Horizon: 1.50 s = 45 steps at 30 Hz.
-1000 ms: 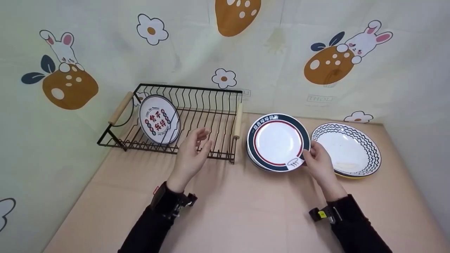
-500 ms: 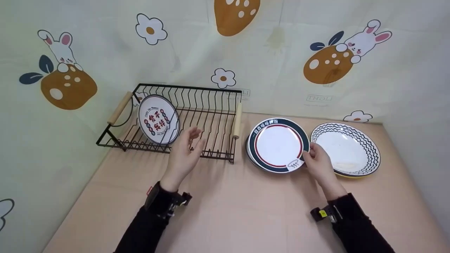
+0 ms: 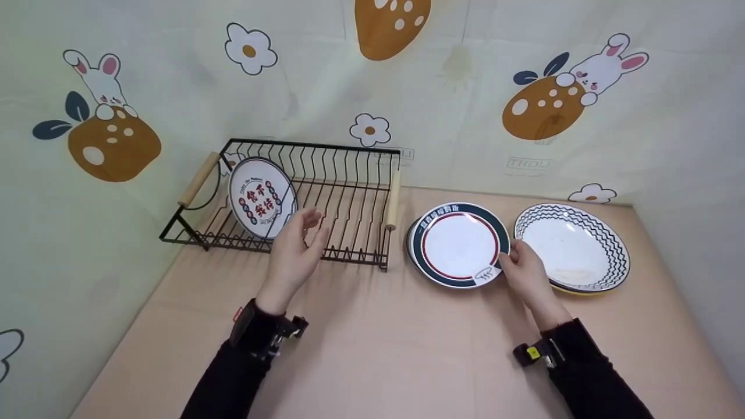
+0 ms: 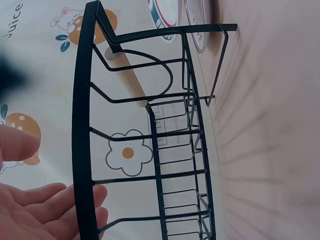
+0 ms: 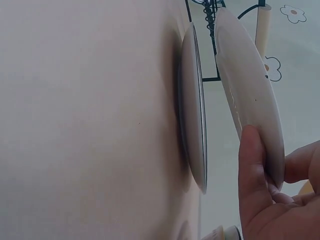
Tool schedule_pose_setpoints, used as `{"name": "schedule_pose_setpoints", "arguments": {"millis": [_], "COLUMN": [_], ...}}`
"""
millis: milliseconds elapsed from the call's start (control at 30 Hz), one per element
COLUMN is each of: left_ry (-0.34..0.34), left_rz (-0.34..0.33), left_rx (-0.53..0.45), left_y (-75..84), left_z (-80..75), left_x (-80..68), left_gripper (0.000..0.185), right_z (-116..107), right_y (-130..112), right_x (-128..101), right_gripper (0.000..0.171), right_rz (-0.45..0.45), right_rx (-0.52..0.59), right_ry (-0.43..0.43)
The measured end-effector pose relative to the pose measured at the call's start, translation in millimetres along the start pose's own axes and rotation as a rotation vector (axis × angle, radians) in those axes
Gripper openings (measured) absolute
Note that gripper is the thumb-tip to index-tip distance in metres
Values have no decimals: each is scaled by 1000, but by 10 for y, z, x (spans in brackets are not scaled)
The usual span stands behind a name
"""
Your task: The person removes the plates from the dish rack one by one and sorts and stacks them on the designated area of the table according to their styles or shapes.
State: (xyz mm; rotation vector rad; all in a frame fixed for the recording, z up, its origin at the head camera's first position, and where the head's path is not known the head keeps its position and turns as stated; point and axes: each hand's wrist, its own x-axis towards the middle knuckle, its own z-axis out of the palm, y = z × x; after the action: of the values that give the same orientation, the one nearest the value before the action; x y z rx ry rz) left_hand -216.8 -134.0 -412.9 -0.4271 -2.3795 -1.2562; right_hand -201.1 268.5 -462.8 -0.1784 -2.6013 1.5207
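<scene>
My right hand [image 3: 527,276] pinches the right edge of a white plate [image 3: 460,244] with a dark green rim and red ring. In the right wrist view this plate [image 5: 252,95] is held tilted, apart from a lower plate [image 5: 192,110] on the table. In the head view the lower plate [image 3: 412,253] is mostly hidden beneath it. My left hand [image 3: 291,250] holds nothing, its fingers relaxed at the front of a black wire dish rack [image 3: 314,145]. In the left wrist view, fingers [image 4: 55,210] show behind the rack's front bar [image 4: 83,125].
A white plate [image 3: 263,201] with red lettering leans upright in the rack's left part. Wooden handles [image 3: 394,201] flank the rack. Right of the held plate lies a white dish [image 3: 573,250] with a wavy black rim, something yellow under it. A patterned curtain [image 3: 314,75] hangs behind.
My left hand has drifted left along the rack's front. The green-rimmed plate has come slightly down in the head view, still in my right hand.
</scene>
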Motion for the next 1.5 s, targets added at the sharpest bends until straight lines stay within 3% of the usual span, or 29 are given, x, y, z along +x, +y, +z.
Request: {"name": "schedule_pose_setpoints", "arguments": {"millis": [700,1233,1500], "left_ry": [54,77,93], "left_rz": [-97,-137,-159], "left_rx": [58,92,121], "left_y": [-148,-300,-357], "left_z": [-340,-506,-598], "left_x": [102,147,201], "left_gripper": [49,47,49], "right_z": [4,-26,-29], "right_y": [45,56,69], "right_x": [14,52,43], "right_gripper": [35,36,35], "right_rz": [31,74,85], "right_rx": [8,135,147], "right_ry": [-32,-138,-144]}}
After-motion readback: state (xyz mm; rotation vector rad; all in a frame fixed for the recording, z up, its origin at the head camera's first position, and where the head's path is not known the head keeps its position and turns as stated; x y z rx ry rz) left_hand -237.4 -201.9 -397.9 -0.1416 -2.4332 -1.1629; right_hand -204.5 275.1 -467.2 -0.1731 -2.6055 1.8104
